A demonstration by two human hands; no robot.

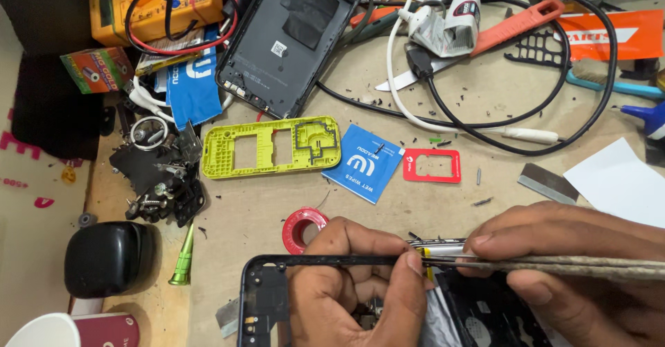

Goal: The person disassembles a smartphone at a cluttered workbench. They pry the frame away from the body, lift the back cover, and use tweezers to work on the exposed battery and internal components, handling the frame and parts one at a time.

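An opened black phone frame [267, 298] lies at the bottom of the view with its silver battery [443, 250] showing. My left hand [353, 285] rests inside the frame and grips its top edge, thumb near the battery. My right hand [561, 271] comes in from the right and holds long worn metal tweezers [554, 267], whose tip sits at the battery's left end next to my left thumb.
A yellow-green phone chassis [270, 147], a large dark back cover [291, 39], a blue wipe sachet [364, 163], a red card frame [432, 165], red tape roll [303, 226], green screwdriver [183, 257], black cables [554, 104], loose screws and black parts [159, 181] crowd the bench.
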